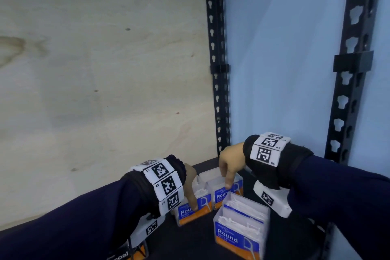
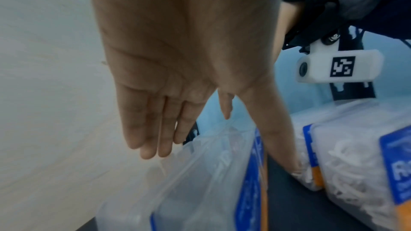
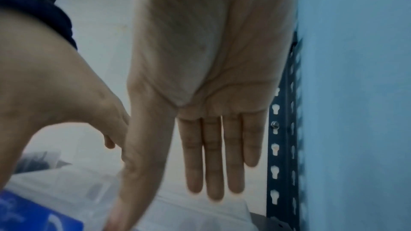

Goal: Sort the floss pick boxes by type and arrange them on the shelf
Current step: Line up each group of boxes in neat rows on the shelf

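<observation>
While the left hand hides part of one clear box, its straight fingers touch that box; the right hand, fingers straight too, touches the box behind; a third box stands nearer on the dark shelf; all hold white floss picks; another box is cut off at the bottom edge.

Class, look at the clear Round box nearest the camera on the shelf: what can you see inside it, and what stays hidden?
Inside the nearest Round box, white floss picks show through the clear top and wall. The blue and orange label covers the lower front, so how deep the pile goes cannot be seen.
</observation>
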Action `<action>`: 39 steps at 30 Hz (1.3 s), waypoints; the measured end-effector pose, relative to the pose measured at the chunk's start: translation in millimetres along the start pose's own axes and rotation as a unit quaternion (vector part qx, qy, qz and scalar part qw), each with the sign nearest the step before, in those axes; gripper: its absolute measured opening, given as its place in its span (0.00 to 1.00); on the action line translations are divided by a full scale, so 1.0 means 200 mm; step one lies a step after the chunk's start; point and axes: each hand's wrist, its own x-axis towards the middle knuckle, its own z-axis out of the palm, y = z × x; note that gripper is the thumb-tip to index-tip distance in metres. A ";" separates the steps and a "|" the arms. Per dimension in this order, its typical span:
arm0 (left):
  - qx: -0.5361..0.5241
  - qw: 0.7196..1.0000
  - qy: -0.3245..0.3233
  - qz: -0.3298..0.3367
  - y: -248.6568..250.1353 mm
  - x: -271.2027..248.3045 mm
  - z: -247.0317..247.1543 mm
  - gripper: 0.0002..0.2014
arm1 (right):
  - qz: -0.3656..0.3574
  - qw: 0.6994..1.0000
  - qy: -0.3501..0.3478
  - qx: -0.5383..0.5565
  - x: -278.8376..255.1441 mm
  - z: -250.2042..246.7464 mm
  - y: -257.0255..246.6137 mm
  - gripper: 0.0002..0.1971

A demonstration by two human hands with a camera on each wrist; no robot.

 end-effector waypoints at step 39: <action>0.049 0.981 0.166 -0.083 0.23 -0.27 0.24 0.15 | -0.050 0.993 0.103 0.020 -0.19 0.23 0.03 0.22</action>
